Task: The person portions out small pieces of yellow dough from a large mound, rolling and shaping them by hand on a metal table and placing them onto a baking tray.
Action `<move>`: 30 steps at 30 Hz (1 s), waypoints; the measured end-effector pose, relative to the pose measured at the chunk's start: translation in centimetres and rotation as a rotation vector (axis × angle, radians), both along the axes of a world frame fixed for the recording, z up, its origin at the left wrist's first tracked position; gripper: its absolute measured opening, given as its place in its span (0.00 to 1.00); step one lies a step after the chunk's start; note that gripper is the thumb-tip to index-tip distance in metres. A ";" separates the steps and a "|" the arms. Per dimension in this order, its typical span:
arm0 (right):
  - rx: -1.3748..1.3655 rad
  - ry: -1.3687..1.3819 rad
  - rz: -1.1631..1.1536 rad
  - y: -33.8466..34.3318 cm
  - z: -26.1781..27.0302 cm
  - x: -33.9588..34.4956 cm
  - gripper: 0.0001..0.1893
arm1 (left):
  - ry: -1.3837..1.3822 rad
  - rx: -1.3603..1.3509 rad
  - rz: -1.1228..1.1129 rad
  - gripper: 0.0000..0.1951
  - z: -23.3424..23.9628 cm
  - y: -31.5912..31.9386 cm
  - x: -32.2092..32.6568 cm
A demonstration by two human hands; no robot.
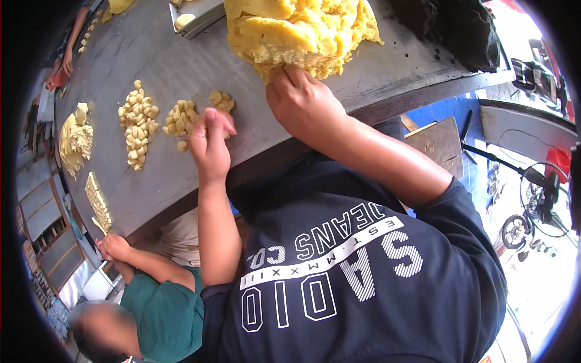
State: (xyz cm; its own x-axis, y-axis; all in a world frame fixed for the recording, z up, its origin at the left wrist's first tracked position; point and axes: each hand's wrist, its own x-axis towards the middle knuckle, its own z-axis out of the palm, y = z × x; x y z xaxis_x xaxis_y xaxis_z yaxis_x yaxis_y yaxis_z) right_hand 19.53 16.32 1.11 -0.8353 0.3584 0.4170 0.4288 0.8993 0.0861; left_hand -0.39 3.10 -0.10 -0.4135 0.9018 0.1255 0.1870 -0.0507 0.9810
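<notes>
A large mass of yellow dough (304, 36) with a rough, torn lower edge lies on the grey table (181, 68). My right hand (306, 100) is at that edge, its fingers curled in and pinching the dough. My left hand (211, 147) is held near the table's front edge, thumb raised; its palm is turned away, so its contents are hidden. Just beyond it are a small dough lump (221, 100) and a pile of small dough pieces (180, 119). Farther left lies a larger pile of rounded dough pieces (138, 125).
A co-worker in a green shirt (168, 308) has both hands by a strip of cut dough (97, 202). More dough (77, 138) lies at the far left, with another person's arm (75, 38) beyond. A white tray (199, 20) and black plastic (447, 31) are on the table.
</notes>
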 end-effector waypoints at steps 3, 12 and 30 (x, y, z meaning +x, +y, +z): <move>-0.416 0.013 0.075 0.5 1.9 1.9 0.06 | -0.040 -0.177 -0.029 0.17 2.0 -2.4 0.6; -0.301 0.220 0.112 1.3 -0.2 0.3 0.08 | 0.645 0.036 -0.016 0.27 0.2 -3.3 0.9; -0.456 0.223 0.079 -1.1 -0.1 2.2 0.10 | 0.648 -0.037 0.089 0.23 0.3 -4.5 2.1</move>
